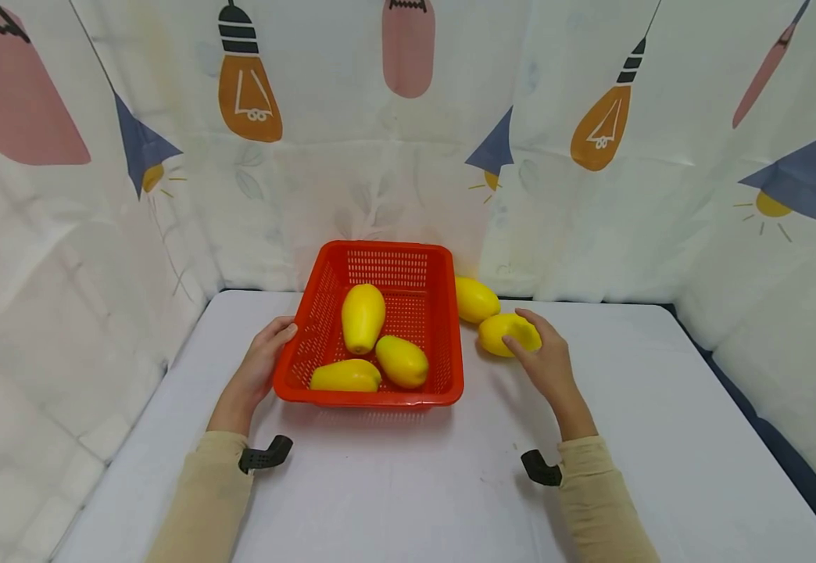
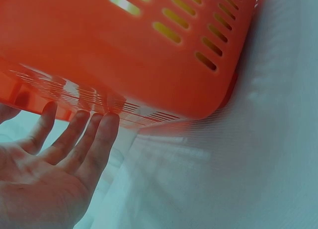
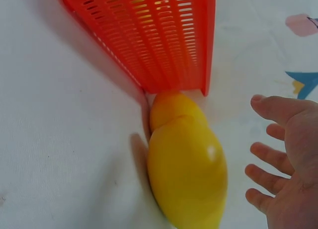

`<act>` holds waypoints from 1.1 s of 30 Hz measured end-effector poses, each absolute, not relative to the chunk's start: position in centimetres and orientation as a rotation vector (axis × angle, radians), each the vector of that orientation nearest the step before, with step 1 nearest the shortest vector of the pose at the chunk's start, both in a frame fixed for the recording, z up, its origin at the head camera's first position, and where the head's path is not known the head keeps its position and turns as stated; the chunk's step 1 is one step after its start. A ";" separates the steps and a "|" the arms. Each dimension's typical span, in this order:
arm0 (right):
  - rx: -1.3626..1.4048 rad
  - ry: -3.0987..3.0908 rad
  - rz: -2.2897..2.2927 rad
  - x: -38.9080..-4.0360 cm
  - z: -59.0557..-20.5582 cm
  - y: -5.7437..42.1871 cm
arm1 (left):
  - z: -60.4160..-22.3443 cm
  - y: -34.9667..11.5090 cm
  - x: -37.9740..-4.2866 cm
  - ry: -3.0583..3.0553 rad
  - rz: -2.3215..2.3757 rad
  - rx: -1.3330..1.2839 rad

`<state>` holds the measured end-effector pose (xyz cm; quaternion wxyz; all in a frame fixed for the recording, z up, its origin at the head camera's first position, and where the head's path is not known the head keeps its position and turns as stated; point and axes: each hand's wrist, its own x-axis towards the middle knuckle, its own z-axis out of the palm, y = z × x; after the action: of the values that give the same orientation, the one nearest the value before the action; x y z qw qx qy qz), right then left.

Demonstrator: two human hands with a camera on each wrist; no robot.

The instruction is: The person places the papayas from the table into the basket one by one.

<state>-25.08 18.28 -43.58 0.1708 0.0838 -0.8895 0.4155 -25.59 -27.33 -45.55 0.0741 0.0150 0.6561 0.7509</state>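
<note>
My left hand (image 1: pixel 267 356) holds the left side of a red plastic basket (image 1: pixel 457 336), thumb at the rim. In the left wrist view its fingertips (image 2: pixel 112 120) touch the slotted side wall. Inside the basket lie three smooth yellow mango-like fruits: a long one (image 1: pixel 363 317), one on its side (image 1: pixel 346 376) and a rounder one (image 1: pixel 402 361). Right of the basket, my right hand (image 1: pixel 549 363) hovers over a yellow fruit (image 1: pixel 495 335), thumb and fingers spread. The right wrist view shows this hand (image 3: pixel 293 164) beside the fruit (image 3: pixel 189 169), apart from it.
Another yellow fruit (image 1: pixel 476 299) lies against the basket's right side, behind the one near my hand. A white cloth covers the table (image 1: pixel 408 485). Behind the table hangs a curtain (image 1: pixel 352 180) printed with lamps and bulbs.
</note>
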 end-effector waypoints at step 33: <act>0.099 -2.684 1.175 -26.8 -44.5 19.7 | -45.5 -27.3 -25.4 2.021 2.206 0.020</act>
<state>-26.80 19.72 -44.53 0.1049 0.0337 -0.9106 0.3984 -25.44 -27.32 -45.51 0.0746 0.0066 0.6736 0.7353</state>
